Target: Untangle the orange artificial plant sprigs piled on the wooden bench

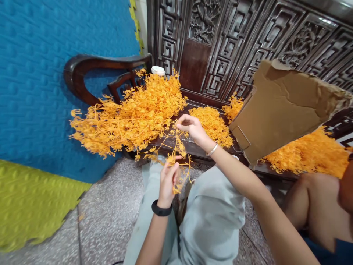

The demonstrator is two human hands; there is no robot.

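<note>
Between my hands hangs an orange branching sprig, thin-stemmed with small tufts, like artificial foliage. My left hand, with a black band at the wrist, is closed around the sprig's lower part above my lap. Higher up and to the right, my right hand, wearing a silver bangle, pinches thumb and fingers together at the sprig's upper end. Just beyond my hands, a large heap of the same orange sprigs spreads over the left end of a dark wooden bench. A smaller orange pile lies behind my right hand.
A brown cardboard piece stands tilted at right, with another orange heap beneath it. The carved wooden backrest rises behind. A curved armrest is at left, beside blue foam matting. Another person's bare leg shows at right.
</note>
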